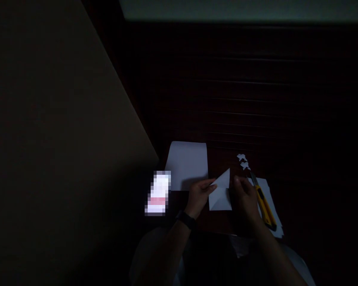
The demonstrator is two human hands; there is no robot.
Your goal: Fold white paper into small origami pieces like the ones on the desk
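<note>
My left hand (197,197) pinches the left edge of a small white sheet of paper (220,200) between thumb and fingers. The paper has a crease across it, and its upper part rises to a point at the top right. Just right of the paper, apart from it, is my right hand (247,197), its fingers curled in with nothing visible in them. A yellow utility knife (265,206) lies to the right of that hand, its blade pointing away from me.
The knife rests on several white sheets (276,220). Torn paper scraps (244,164) lie beyond my right hand. A larger white sheet (187,163) is at the back left, beside a blurred bright screen (158,194). A pale wall (62,139) rises on the left; the light is dim.
</note>
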